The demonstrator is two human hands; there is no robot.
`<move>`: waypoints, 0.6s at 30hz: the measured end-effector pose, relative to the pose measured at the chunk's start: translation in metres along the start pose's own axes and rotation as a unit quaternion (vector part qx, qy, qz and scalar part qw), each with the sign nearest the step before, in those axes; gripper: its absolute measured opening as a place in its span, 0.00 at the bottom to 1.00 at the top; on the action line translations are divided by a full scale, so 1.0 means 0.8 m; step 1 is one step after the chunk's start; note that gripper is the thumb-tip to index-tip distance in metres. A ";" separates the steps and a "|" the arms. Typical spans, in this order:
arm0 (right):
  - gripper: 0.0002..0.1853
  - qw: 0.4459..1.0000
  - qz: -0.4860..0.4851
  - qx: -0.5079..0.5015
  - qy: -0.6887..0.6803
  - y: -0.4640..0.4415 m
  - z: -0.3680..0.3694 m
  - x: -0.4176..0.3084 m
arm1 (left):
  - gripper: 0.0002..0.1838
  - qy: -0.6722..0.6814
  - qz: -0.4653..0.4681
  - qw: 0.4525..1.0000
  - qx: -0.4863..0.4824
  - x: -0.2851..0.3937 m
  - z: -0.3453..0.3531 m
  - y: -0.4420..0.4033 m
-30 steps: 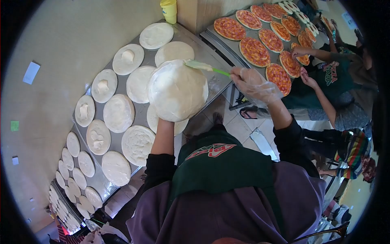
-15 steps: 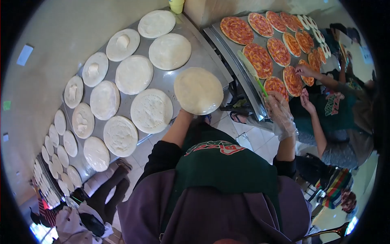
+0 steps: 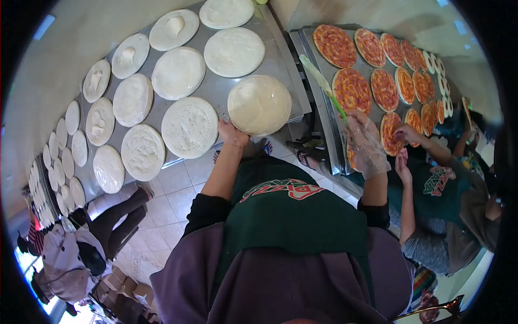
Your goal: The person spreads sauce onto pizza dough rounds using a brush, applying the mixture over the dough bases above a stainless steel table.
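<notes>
L hand [image 3: 233, 134] partly hidden: fingers lost under held dough disc [image 3: 259, 105], so finger curl can't be told; disc is borne at its near L edge, above the gap between L table [image 3: 216, 86] & person's apron [image 3: 294, 227]. Whether a pan sits under disc can't be seen. R hand [image 3: 366, 137], in clear plastic glove, is clenched on green handle of spatula [image 3: 325, 81]; grip detail blurred by glove. Spatula blade is coated w/ pale spread, held up by near edge of R table [image 3: 315, 70]. One pizza behind R hand is mostly covered. Top L-table round [image 3: 226, 12] is cut off by dark view border; yellow-green item [image 3: 261, 1] at top is only a sliver, ID unclear.

Counts: 1 disc held, 1 spatula. L table, near part: 11 large pale rounds, 4 w/ a pale lump on top, 1 w/ rows of small holes [image 3: 189, 127]. Farther down: approx 10 smaller-looking rounds, overlapped; beyond these, packed rows too small to be counted. R table: red-topped pizzas [image 3: 334, 46], 10+ seen, exact no. unclear due to overlap; small white rounds [image 3: 441, 86] at far end, also not countable. 2 co-worker hands [image 3: 407, 133] are seen at R-table pizzas, 1 over a pizza, 1 just beside its near edge w/ reddish bits. Bkgd persons lower L are partly cut off, blurred.
</notes>
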State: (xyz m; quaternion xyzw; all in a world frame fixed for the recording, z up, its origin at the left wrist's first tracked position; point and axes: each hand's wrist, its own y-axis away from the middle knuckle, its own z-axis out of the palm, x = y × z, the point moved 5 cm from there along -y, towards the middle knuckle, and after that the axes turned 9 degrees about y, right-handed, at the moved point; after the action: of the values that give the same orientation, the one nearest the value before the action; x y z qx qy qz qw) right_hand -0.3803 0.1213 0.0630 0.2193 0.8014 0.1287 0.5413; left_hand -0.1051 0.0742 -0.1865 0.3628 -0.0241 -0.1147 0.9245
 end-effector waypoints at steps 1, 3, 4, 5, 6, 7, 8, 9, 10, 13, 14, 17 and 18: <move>0.13 1.000 -0.014 0.001 0.000 -0.005 0.005 -0.009 | 0.37 -0.015 -0.007 1.000 0.015 0.004 -0.006 0.003; 0.13 1.000 -0.030 -0.006 0.003 -0.015 0.011 -0.020 | 0.39 -0.042 0.037 0.997 0.048 0.006 0.013 0.032; 0.13 0.999 -0.031 -0.012 0.007 -0.022 0.016 -0.023 | 0.42 -0.075 0.074 0.991 0.079 0.009 0.020 0.048; 0.13 0.999 -0.033 -0.021 0.010 -0.028 0.024 -0.027 | 0.42 -0.069 0.085 0.991 0.083 0.011 0.020 0.058; 0.13 0.999 -0.036 -0.036 0.012 -0.031 0.032 -0.032 | 0.43 -0.130 0.103 0.983 0.078 0.015 0.020 0.070; 0.13 0.998 -0.032 -0.062 0.005 -0.034 0.038 -0.039 | 0.44 -0.191 0.121 0.971 0.074 0.019 0.017 0.080; 0.13 0.996 -0.028 -0.089 -0.001 -0.036 0.046 -0.042 | 0.43 -0.205 0.135 0.966 0.087 0.023 0.008 0.091; 0.13 0.994 -0.030 -0.105 0.002 -0.038 0.054 -0.044 | 0.43 -0.197 0.147 0.965 0.095 0.033 -0.012 0.101; 0.14 0.993 -0.025 -0.114 0.003 -0.040 0.061 -0.045 | 0.40 -0.178 0.123 0.972 0.094 0.040 -0.039 0.106; 0.15 0.989 -0.035 -0.142 0.010 -0.055 0.085 -0.044 | 0.32 -0.108 0.102 0.979 0.141 0.075 -0.076 0.141; 0.15 0.988 -0.029 -0.154 0.007 -0.057 0.094 -0.044 | 0.31 -0.083 0.091 0.974 0.189 0.089 -0.096 0.150; 0.15 0.984 -0.015 -0.179 -0.012 -0.054 0.126 -0.060 | 0.28 -0.048 0.102 0.967 0.229 0.136 -0.123 0.173; 0.15 0.984 -0.018 -0.175 -0.020 -0.053 0.136 -0.066 | 0.28 -0.025 0.138 0.963 0.228 0.155 -0.127 0.177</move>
State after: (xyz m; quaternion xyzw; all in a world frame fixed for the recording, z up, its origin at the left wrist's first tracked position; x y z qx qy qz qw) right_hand -0.2720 0.0548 0.0456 0.1090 0.7593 0.2525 0.5898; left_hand 0.0558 0.2140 -0.1697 0.5541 -0.1228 0.0139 0.8232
